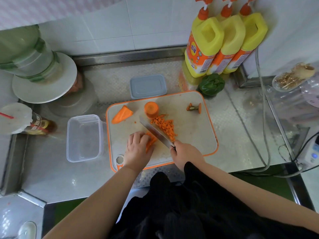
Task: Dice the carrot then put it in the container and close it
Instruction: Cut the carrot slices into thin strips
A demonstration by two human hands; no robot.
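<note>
Left hand [138,149] fingers on carrot strips [150,141]

Bare bench [241,135] lies open right of the cutting board [193,138], up to the trailing cables [264,118]. Left, the clear container [84,138] sits just beside the board, its mouth unobstructed. Behind, the grey lid [148,86], green pepper [212,84] and yellow bottles [222,47] crowd the wall side.
</note>
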